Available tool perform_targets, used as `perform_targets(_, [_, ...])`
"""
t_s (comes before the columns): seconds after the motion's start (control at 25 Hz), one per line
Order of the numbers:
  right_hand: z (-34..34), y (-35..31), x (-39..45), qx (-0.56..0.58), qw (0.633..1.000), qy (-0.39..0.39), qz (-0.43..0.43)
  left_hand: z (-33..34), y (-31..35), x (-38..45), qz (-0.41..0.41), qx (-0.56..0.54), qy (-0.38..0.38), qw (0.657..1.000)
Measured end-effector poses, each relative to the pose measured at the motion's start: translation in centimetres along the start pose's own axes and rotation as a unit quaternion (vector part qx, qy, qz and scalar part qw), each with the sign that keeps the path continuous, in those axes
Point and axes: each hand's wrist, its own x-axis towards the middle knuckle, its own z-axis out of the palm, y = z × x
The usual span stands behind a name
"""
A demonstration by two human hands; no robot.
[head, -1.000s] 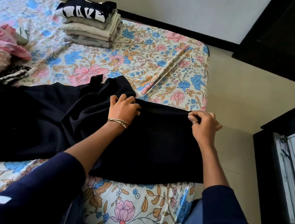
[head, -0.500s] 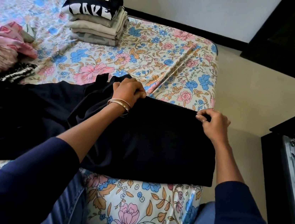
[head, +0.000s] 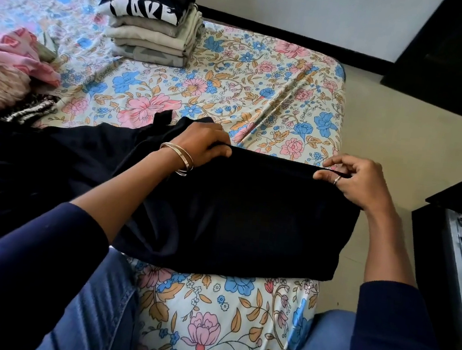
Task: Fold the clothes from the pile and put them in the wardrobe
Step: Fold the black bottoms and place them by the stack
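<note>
Both hands are on the far edge of the black garment (head: pixel 234 213), set apart along it. The left hand (head: pixel 198 144) has fingers curled over the edge at approx mid-frame, bangles (head: pixel 178 158) on the wrist. The right hand (head: pixel 357 181), over at 3 o'clock from the left, pinches the same edge btwn thumb and fingertips; there's a ring (head: pixel 337 179) on one finger. The edge runs taut btwn the two grips.

The garment lies flat on the bed (head: pixel 262 97), its right part squared into a neat panel near the bed's right side. Its left part, toward 9 o'clock, spreads wide and loose w/ a bunched bit just behind the left wrist, so I'd judge this fold is only partway done.

Progress: at 11 o'clock from the hands sits a folded stack (head: pixel 154 34), top item black w/ white lettering. At 9–10 o'clock the unfolded pile (head: pixel 9 72) waits at the bed's left edge. Nothing visibly stowed yet; a dark cabinet (head: pixel 459 57) stands at 1–2 o'clock, prob. the wardrobe, can't confirm. So roughly mid-task: some folding done, some left, and the putting-away not begun as far as shown.

Counts:
- hands: 2
- garment being folded: 1
- folded stack: 1, approx 5–6 layers, exact no. unclear
- pile: at least 3 fabrics showing (pink, fuzzy beige-pink, dark patterned)
- bangles: 2, ring: 1
</note>
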Motion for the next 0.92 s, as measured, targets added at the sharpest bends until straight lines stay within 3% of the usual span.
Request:
perform_targets(0.16, [-3.5,-3.9,0.0,-0.048,0.99,-0.122,0.051,-2.1,1.1,0.3,-0.051,-0.098,0.012,0.994])
perform_targets(0.24, [-4.0,-5.0,1.7,-0.131,0.98,-0.132,0.073,-2.4,1.0,1.4,-0.068,-0.068,0.025,0.995])
perform_targets(0.36, [-1.4,-4.3,5.2,-0.293,0.955,0.054,0.004,-1.2,0.0,3.2,-0.183,0.119,0.065,0.974])
perform_targets(0.44, [1.5,-2.8,5.5,-0.326,0.934,0.143,-0.003,0.4,-0.3,3.8,-0.271,0.153,0.077,0.947])
perform_targets(0.52, [4.1,-0.6,3.9,-0.26,0.939,0.209,0.08,2.3,0.0,3.7,-0.281,0.167,0.082,0.941])
perform_targets(0.6, [6.1,2.0,1.3,-0.155,0.925,0.248,0.244,4.1,1.3,2.6,-0.242,0.188,0.105,0.946])
perform_targets(0.72, [8.3,5.5,-3.2,0.006,0.842,0.206,0.498,7.0,4.1,-0.4,-0.15,0.178,0.137,0.963])
perform_targets(0.84, [9.1,7.1,-7.5,0.236,0.777,0.155,0.563,8.8,6.5,-3.8,-0.109,0.123,0.104,0.981])
perform_targets(0.92, [8.2,6.4,-9.1,0.345,0.734,0.128,0.572,9.0,7.1,-5.1,-0.139,0.096,0.036,0.985])
